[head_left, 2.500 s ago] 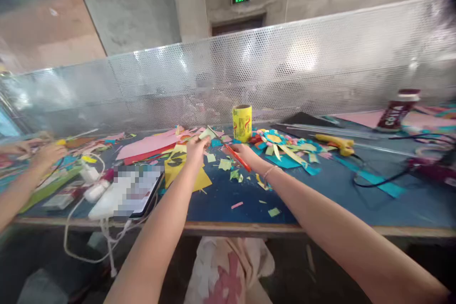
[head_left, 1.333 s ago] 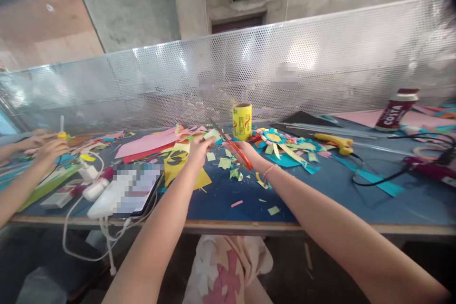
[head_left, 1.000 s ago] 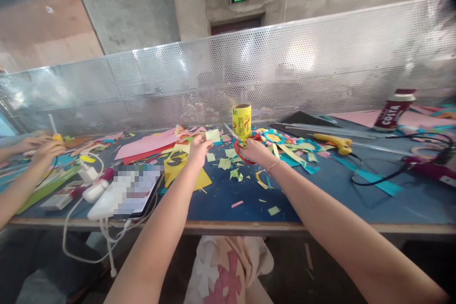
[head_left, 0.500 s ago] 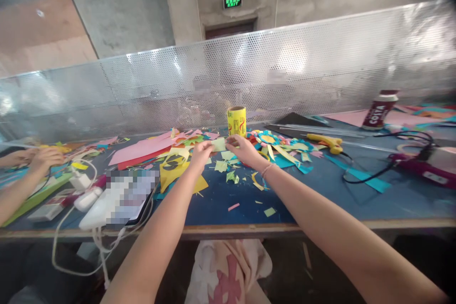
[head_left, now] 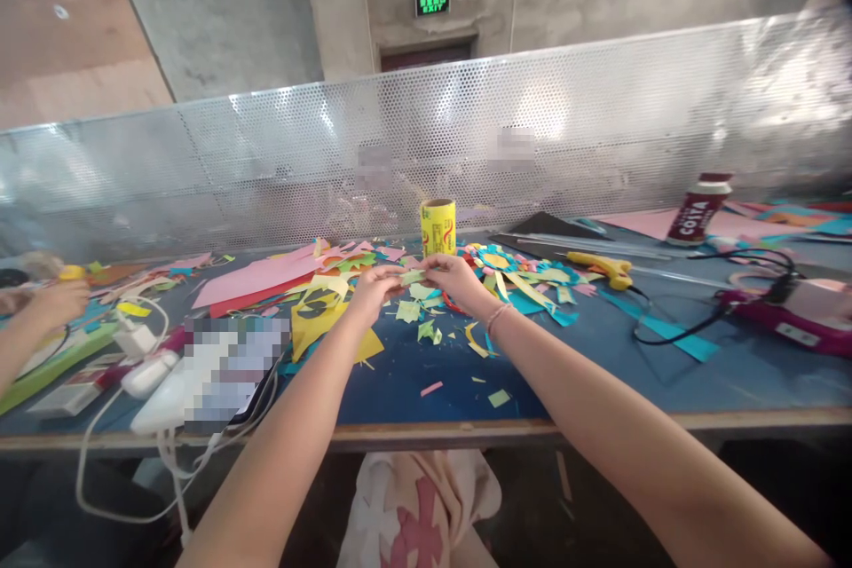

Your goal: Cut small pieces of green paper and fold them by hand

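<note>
My left hand (head_left: 374, 287) and my right hand (head_left: 458, 277) meet over the blue table (head_left: 599, 364), both pinching one small light-green paper piece (head_left: 411, 276) between fingertips. The red-handled scissors (head_left: 454, 305) lie on the table just under my right hand, mostly hidden by it. Green paper scraps (head_left: 407, 311) lie below the hands. A yellow cut sheet (head_left: 319, 324) sits by my left wrist. A paper flower of blue, yellow and pink pieces (head_left: 496, 260) lies right of my right hand.
A yellow roll (head_left: 437, 226) stands behind the hands. Pink sheets (head_left: 259, 275) lie at left, a tablet (head_left: 219, 368) with white cables near the front edge. A yellow glue gun (head_left: 599, 264), a bottle (head_left: 696, 210) and black cables are at right. Another person's hand (head_left: 57, 302) works at far left.
My right hand put the scissors down on the table and moved left to pinch the green paper piece together with my left hand. The view shifted slightly.
</note>
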`<state>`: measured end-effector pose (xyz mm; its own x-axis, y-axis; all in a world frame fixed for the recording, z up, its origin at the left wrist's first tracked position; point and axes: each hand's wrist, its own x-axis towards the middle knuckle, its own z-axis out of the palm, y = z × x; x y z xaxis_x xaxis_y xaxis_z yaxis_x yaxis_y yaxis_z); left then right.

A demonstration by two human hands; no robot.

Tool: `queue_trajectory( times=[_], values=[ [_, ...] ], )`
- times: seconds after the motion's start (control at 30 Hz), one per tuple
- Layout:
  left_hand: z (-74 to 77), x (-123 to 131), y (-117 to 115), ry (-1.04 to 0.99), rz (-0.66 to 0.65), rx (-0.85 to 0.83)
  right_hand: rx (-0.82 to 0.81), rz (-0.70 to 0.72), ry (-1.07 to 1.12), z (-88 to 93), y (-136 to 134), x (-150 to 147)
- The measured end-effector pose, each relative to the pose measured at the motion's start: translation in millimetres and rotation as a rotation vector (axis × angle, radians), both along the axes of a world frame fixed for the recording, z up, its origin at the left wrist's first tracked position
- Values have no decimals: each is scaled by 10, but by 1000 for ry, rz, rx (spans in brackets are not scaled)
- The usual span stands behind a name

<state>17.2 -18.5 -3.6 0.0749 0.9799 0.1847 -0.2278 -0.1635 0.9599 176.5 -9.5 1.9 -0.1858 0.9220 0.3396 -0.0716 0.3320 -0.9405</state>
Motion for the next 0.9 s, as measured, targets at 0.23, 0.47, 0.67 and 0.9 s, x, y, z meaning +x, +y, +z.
queue_trajectory(
  times=[0.23, 0.47, 0.67, 0.9],
  values=[
    [30, 15, -13, -53, 28, 0, 26, -29, -88, 8, -6, -8],
    [5, 20, 0, 22, 70, 126, 158, -126, -201, 1, -19, -16],
    [-11, 15, 7, 28, 71, 121, 111, -122, -126, 28, -34, -44],
    [-31, 7, 35, 32, 68, 146, 157, -141, -169, 25, -18, -34]
  ],
)
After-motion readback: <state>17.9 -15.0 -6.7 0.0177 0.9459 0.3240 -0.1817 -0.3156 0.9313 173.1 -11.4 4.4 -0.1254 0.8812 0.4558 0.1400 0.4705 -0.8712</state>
